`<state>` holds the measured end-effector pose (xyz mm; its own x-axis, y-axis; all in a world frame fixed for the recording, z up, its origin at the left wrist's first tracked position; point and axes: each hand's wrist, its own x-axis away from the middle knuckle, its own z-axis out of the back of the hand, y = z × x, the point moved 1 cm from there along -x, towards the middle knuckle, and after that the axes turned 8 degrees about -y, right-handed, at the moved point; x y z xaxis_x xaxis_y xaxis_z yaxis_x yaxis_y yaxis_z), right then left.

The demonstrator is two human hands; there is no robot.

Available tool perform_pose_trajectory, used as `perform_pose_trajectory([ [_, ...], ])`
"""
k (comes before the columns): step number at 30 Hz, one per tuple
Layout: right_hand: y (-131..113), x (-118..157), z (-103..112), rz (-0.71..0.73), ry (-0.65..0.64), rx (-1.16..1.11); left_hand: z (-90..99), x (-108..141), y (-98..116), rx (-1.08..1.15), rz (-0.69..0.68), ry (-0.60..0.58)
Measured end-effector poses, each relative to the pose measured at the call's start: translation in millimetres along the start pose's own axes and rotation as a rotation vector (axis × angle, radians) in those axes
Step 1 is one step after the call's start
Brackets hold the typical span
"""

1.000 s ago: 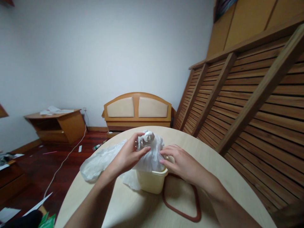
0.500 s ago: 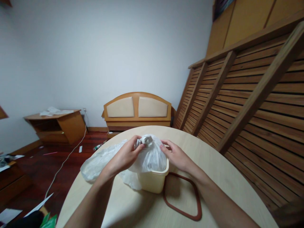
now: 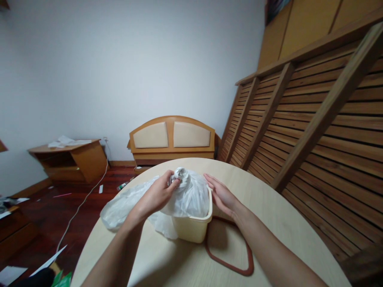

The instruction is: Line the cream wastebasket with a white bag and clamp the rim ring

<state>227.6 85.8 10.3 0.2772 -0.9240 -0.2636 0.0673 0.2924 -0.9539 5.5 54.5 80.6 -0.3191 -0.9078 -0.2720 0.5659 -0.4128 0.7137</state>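
Observation:
A white plastic bag (image 3: 193, 197) bulges out of a cream plastic bin (image 3: 191, 231), its top gathered into a twisted knot-like bunch. My left hand (image 3: 163, 189) pinches that bunch between thumb and fingers. On the other side, my right hand (image 3: 221, 193) is held with fingers stretched out, beside the bag and the bin's right rim; whether the fingertips touch the bag I cannot tell. A brown ring-like frame (image 3: 251, 259) with rounded corners lies on the table to the right of the bin. Another spread of white plastic (image 3: 119, 209) lies on the left, partly behind my left forearm.
The round pale table (image 3: 284, 239) carries the bin. A slatted wooden panel (image 3: 329, 139) leans along the right. Beyond the table stand a headboard (image 3: 172, 151) and a low cabinet (image 3: 67, 163). A white cable (image 3: 80, 203) and papers (image 3: 48, 263) lie on the floor at left.
The bag's gathered top has turned and tightened into a rounder coil. My right hand's fingers have straightened and drawn slightly away from the bag. My left hand keeps its grip.

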Motion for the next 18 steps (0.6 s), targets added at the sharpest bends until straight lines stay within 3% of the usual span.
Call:
perform_pose_trajectory([
  [3,-7,0,4,-0.099,0.068,-0.285,-0.4,2,8,0.026,-0.026,0.104],
  [5,-13,0,6,-0.025,0.095,-0.295,-1.7,3,12,0.088,-0.046,0.118],
  [10,-26,2,5,0.186,0.077,-0.105,-4.6,5,15,0.149,-0.04,0.056],
  [15,-41,11,0,0.186,-0.069,0.112,-4.2,7,14,0.076,-0.021,0.09],
  [18,-49,16,4,0.171,-0.064,0.191,-3.5,6,16,0.089,-0.043,0.145],
])
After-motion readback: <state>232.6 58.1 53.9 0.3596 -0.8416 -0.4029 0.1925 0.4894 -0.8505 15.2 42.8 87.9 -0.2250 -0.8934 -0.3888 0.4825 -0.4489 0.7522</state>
